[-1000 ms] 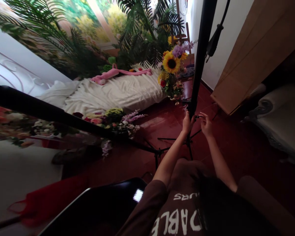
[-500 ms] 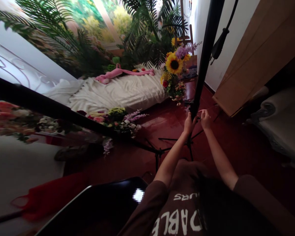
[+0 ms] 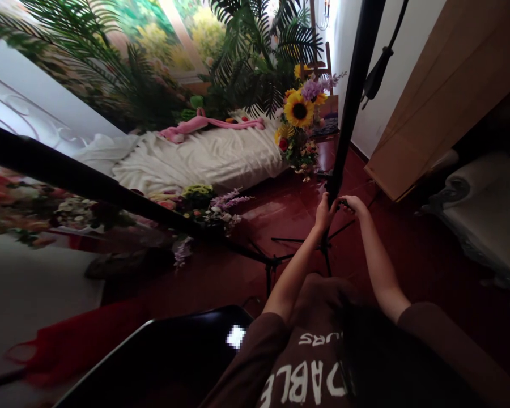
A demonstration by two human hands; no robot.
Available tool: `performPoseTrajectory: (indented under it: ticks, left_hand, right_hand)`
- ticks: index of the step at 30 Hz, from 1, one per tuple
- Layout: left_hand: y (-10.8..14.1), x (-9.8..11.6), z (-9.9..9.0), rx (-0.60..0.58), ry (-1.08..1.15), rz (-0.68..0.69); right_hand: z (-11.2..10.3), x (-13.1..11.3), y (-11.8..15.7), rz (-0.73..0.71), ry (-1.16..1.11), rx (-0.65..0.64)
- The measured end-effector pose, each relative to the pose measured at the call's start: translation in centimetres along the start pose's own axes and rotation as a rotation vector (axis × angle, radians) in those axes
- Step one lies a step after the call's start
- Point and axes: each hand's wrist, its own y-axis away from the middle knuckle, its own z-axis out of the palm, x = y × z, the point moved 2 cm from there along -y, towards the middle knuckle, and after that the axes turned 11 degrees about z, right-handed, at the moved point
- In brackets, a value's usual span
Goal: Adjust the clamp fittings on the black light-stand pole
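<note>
My left hand (image 3: pixel 324 214) is wrapped around the black stand (image 3: pixel 351 102) low on its pole, just below a dark fitting (image 3: pixel 332 180), with the thumb lying up along it. My right hand (image 3: pixel 355 205) comes in from the other side, its fingers bent and pinching a small dark knob (image 3: pixel 343 202) that sticks out beside the pole; the fingertips are too small to tell exactly how they sit on it. The stand rises in front of me, slightly tilted in my view, its thin legs spread on the red floor (image 3: pixel 238 277). Near its upper part hangs a black plug (image 3: pixel 374 76). A second stand (image 3: pixel 123 195) slants across my left, its legs near the first one's. Beyond them, a pink plush toy (image 3: pixel 190 128) lies on white cloth (image 3: pixel 208 156), with sunflowers (image 3: pixel 298 109) at the cloth's right end
</note>
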Motion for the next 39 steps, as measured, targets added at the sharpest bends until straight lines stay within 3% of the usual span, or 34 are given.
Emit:
performPoseTrajectory:
  ticks: [3, 6, 8, 11, 12, 13, 15, 16, 18, 20, 23, 26, 28, 30, 35, 39]
  left_hand:
    - [2.2, -1.0, -1.0, -0.025, 0.13, -0.017]
    - [6.9, -4.0, -3.8, -0.011, 0.12, -0.187]
    - [10.9, -6.8, -7.1, 0.135, 0.038, -0.388]
    - [16.6, -10.0, -13.9, 0.505, -0.062, -0.75]
    - [17.8, -10.4, -16.4, 0.601, -0.104, -0.781]
    - [18.7, -10.4, -19.0, 0.707, -0.154, -0.772]
    - [19.3, -9.2, -24.1, 1.053, -0.33, -0.58]
    - [19.0, -8.2, -26.4, 1.15, -0.383, -0.468]
    - [17.1, -5.9, -30.0, 1.186, -0.441, -0.252]
    - [14.4, -3.6, -32.4, 1.146, -0.434, -0.113]
    - [10.4, -0.9, -34.0, 0.995, -0.359, 0.001]
    - [7.6, 0.5, -34.0, 0.868, -0.236, 0.073]
    - [6.7, 0.8, -33.9, 0.865, -0.225, 0.091]
    - [6.4, 0.7, -33.9, 0.892, -0.251, 0.08]
    - [6.3, -0.3, -33.9, 0.975, -0.328, 0.032]
    - [6.2, -1.0, -34.2, 1.039, -0.385, 0.008]
  right_hand:
    - [0.9, 2.5, 1.2, 0.119, -0.103, 0.059]
    - [2.4, 5.9, 2.7, 0.224, -0.156, 0.028]
    - [3.5, 8.3, 3.7, 0.321, -0.153, -0.07]
    - [5.1, 11.2, 5.1, 0.429, -0.12, -0.212]
    - [5.6, 11.9, 5.5, 0.449, -0.107, -0.247]
    - [6.1, 12.3, 5.8, 0.461, -0.092, -0.277]
    - [7.2, 12.6, 6.1, 0.474, -0.059, -0.329]
    - [7.8, 12.5, 6.2, 0.474, -0.04, -0.353]
    - [9.3, 11.8, 6.0, 0.464, 0.001, -0.397]
    - [11.3, 10.6, 5.8, 0.444, 0.048, -0.445]
    - [14.9, 8.1, 6.0, 0.401, 0.118, -0.548]
    - [19.0, 4.6, 7.1, 0.346, 0.174, -0.69]
    - [21.8, 1.7, 8.5, 0.314, 0.157, -0.845]
    - [24.5, -1.5, 10.2, 0.34, 0.05, -1.094]
    - [29.2, -7.8, 13.8, 0.673, -0.437, -1.695]
    - [30.3, -9.7, 14.4, 0.876, -0.809, -1.934]
